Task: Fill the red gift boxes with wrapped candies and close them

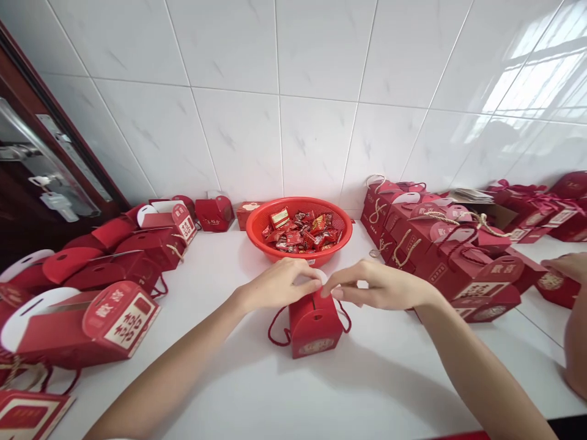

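Observation:
A small red gift box [316, 330] stands upright on the white table in front of me, its top flaps meeting at a narrow dark gap. Red cord handles hang loose on its left and right sides. My left hand [282, 284] pinches the top flaps from the left, thumb and fingertips against the card. From the right, my right hand [378, 286] grips the same top edge with bent fingers. Part of the flaps is hidden behind my fingers. Just beyond the box sits a red plastic basket [257, 235] holding many wrapped candies [298, 232].
Open red boxes [114, 324] crowd the left side. Stacked red boxes [435, 244] with rope handles stand on the right. Another person's hand [568, 267] touches a red box at the far right. A tiled wall [316, 140] closes off the back; a door [41, 159] is at left.

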`<state>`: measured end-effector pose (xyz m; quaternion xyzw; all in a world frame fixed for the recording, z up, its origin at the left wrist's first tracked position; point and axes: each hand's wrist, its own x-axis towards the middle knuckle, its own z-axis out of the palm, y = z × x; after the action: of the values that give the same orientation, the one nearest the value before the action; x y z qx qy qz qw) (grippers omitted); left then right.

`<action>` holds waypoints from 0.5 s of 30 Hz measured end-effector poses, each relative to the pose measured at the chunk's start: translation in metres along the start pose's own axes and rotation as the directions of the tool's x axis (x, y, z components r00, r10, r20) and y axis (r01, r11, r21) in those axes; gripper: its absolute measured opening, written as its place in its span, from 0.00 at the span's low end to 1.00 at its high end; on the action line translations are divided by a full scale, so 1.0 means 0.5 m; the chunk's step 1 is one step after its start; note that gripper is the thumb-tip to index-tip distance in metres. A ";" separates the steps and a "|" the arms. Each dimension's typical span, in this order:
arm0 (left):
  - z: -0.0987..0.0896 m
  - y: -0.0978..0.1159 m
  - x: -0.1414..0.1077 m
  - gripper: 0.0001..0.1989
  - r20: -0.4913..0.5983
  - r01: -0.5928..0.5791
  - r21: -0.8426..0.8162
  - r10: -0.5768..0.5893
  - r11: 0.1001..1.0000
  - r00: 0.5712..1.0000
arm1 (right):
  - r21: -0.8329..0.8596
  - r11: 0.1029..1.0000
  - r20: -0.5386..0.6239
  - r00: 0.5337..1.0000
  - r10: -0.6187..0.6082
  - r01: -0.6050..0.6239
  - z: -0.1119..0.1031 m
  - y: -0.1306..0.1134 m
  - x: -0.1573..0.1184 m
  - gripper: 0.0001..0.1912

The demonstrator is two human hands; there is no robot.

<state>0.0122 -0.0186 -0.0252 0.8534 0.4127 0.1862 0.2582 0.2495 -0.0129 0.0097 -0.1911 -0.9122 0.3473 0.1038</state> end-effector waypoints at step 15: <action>0.007 -0.033 0.007 0.27 0.100 0.176 -0.101 -0.166 0.979 0.981 | -0.056 0.973 -0.015 0.975 0.223 -0.223 0.035 0.017 0.027 0.22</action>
<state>0.0060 -0.0082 -0.0372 0.8070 0.4616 0.1463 0.3381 0.2340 -0.0118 -0.0082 -0.2967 -0.8940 0.3298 0.0624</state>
